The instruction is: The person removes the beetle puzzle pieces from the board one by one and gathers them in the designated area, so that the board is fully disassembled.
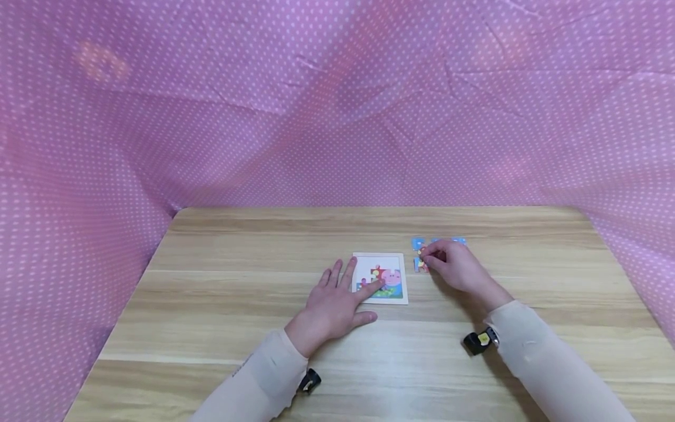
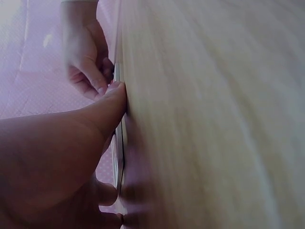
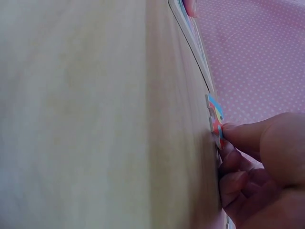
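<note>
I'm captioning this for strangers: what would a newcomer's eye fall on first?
Pink, white-dotted cloth fills the background. On the pale wooden table, the left hand lies spread, partly over a white-framed jigsaw board; to its right, the right hand pinches a small colourful puzzle piece.

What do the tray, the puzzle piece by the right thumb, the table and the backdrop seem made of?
Tray: card or thin board; flat, pale border.
Piece: probably card or thin wood, printed; a pale cut edge shows under the colours.
Table: wood or wood-look laminate, smooth; streaky grain, soft sheen.
Backdrop: fabric, fairly matte; it creases and drapes.
</note>
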Demonstrator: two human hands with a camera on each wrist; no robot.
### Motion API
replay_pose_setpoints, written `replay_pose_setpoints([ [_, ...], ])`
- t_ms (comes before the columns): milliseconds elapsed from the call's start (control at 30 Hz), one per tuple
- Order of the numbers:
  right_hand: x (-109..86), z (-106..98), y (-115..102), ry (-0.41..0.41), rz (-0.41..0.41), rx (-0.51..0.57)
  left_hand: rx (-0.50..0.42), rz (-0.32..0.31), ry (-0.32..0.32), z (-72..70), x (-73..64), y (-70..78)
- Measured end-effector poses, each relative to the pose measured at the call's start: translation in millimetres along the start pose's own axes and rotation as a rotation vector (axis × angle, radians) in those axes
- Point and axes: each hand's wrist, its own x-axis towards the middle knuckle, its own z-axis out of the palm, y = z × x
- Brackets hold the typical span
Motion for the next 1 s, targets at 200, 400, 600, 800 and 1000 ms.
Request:
replay_pose_setpoints([
  [200, 0.2, 1.5, -1.2, 0.012, 0.004, 0.001, 0.003, 0.001, -0.001, 0.1, -0.7, -0.3],
  [400, -0.6, 2.2, -0.5, 0.017, 0.001, 0.008, 0.012, -0.004, -0.001, -1.0, -0.8, 0.8],
  [600, -0.9, 2.6, -0.3, 0.014, 0.005, 0.013, 0.012, -0.003, -0.001, -1.1, -0.8, 1.1],
  [800, -1.2, 2.7, -0.6, 0.007, 0.018, 0.027, 0.011, -0.001, -0.001, -1.0, -0.4, 0.9],
  [1000, -1.8, 2.3, -0.4, 0.011, 0.020, 0.033, 0.009, -0.001, -0.001, -0.5, 0.0, 0.4],
])
